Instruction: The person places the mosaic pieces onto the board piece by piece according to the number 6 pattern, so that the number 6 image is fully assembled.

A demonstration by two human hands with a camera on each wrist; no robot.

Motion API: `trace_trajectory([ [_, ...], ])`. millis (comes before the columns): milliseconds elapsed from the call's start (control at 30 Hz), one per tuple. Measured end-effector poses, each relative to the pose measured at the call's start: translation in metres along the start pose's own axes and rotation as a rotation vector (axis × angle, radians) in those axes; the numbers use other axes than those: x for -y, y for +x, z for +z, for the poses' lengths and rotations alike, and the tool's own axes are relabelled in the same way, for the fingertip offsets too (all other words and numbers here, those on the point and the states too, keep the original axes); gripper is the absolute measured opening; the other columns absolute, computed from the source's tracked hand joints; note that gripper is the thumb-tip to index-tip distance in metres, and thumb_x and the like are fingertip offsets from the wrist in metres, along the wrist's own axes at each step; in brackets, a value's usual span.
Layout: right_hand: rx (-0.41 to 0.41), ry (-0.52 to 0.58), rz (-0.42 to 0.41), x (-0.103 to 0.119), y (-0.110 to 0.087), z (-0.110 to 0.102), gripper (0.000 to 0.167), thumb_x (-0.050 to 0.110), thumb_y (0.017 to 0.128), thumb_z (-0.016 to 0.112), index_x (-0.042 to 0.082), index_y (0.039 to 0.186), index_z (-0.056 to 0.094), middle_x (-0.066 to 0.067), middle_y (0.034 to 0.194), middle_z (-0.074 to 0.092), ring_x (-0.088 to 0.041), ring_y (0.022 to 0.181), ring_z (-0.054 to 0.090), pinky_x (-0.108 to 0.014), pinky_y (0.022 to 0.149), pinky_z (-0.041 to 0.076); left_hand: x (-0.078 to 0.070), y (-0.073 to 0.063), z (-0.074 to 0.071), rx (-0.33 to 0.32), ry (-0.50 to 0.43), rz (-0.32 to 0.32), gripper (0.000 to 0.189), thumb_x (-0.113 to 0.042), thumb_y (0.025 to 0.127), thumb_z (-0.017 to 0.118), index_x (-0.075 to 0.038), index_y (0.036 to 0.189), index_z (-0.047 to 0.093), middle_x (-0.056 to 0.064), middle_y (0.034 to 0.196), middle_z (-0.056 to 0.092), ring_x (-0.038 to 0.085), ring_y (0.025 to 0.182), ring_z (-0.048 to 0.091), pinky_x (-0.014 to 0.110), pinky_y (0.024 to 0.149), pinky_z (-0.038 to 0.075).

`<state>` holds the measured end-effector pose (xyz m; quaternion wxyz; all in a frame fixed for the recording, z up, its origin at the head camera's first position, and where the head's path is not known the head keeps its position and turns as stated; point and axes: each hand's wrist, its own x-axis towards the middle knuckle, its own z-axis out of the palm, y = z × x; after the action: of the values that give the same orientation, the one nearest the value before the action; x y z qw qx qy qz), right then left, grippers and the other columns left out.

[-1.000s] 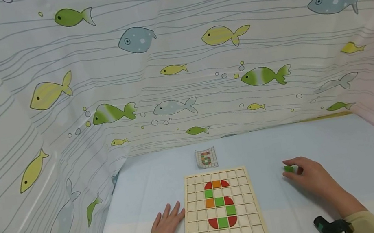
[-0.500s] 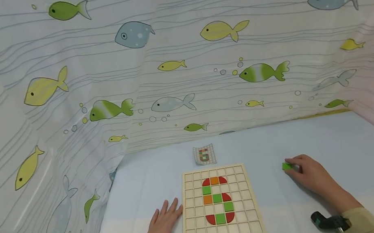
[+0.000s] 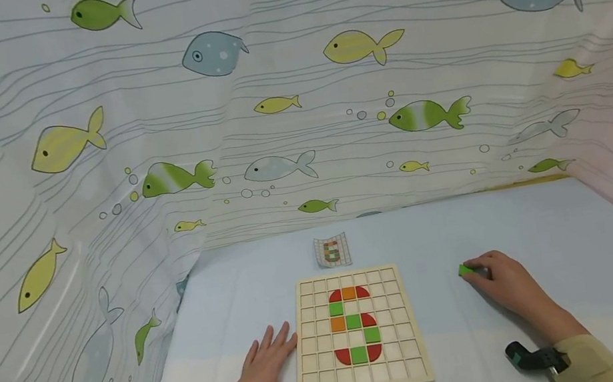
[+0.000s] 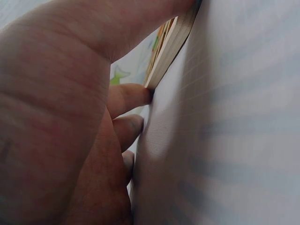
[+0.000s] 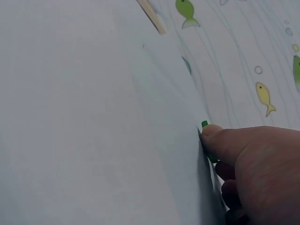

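A wooden grid board lies on the table with red, orange and green tiles set in its cells. They form a shape like a 5 or an S. My left hand rests at the board's left side with spread fingers, its thumb by the lower left corner; the left wrist view shows thumb and fingertip at the board's edge. Right of the board, my right hand pinches a small green tile between thumb and fingers, low over the cloth. In the right wrist view the thumb covers much of the green tile.
Behind the board lies a small printed card showing a similar coloured pattern. A pale blue and white cloth covers the table. Hanging sheets with fish prints enclose it at the back and sides. A black device is strapped at my right wrist.
The green tile has turned in my right fingers and now sticks out farther from the fingertips. My left hand stays at the board. The whole view has shifted slightly.
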<state>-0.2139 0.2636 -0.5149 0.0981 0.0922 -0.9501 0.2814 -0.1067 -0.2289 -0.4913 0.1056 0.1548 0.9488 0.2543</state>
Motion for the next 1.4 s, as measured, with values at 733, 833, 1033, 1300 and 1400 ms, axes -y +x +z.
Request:
trace_trajectory([
  [733,0.051,0.072,0.025,0.024,-0.003,-0.008,0.032,0.03,0.095,0.069,0.009,0.119,0.07,-0.011,0.116,0.065,-0.021,0.091,0.058,-0.037,0.071,0.049,-0.001,0.002,0.0,0.008,0.012,0.005,0.112,-0.077,0.065,0.072,-0.012,0.151,0.042,0.006,0.162,0.023,0.036,0.15,0.005,0.064,0.114,0.005],
  [833,0.06,0.071,-0.033,0.034,-0.001,-0.006,0.028,0.024,0.093,0.072,0.008,0.116,0.071,-0.009,0.113,0.066,-0.02,0.089,0.058,-0.035,0.069,0.049,0.0,0.003,0.0,0.006,0.014,0.01,0.112,-0.078,0.065,0.072,-0.012,0.151,0.042,0.006,0.162,0.023,0.036,0.15,0.005,0.064,0.114,0.005],
  [1033,0.11,0.084,-0.134,0.058,-0.003,0.001,0.025,0.021,0.091,0.074,0.01,0.113,0.072,-0.003,0.11,0.065,-0.013,0.083,0.053,-0.03,0.065,0.047,0.001,0.002,0.001,0.002,0.013,0.005,0.112,-0.078,0.065,0.072,-0.013,0.151,0.042,0.007,0.162,0.023,0.036,0.15,0.005,0.065,0.114,0.006],
  [1300,0.186,0.073,-0.17,0.089,-0.002,0.016,0.025,0.025,0.09,0.074,0.017,0.114,0.072,0.006,0.109,0.063,-0.009,0.084,0.053,-0.029,0.069,0.05,0.003,0.002,0.001,0.005,0.008,0.001,0.112,-0.078,0.065,0.072,-0.013,0.151,0.042,0.007,0.162,0.023,0.036,0.15,0.005,0.065,0.114,0.005],
  [1400,0.203,0.074,-0.192,0.1,-0.002,0.021,0.025,0.025,0.09,0.075,0.018,0.114,0.072,0.007,0.109,0.062,-0.009,0.086,0.055,-0.029,0.072,0.051,0.004,0.001,0.001,0.008,0.012,0.0,0.112,-0.078,0.065,0.072,-0.013,0.151,0.042,0.008,0.162,0.022,0.036,0.15,0.005,0.066,0.113,0.005],
])
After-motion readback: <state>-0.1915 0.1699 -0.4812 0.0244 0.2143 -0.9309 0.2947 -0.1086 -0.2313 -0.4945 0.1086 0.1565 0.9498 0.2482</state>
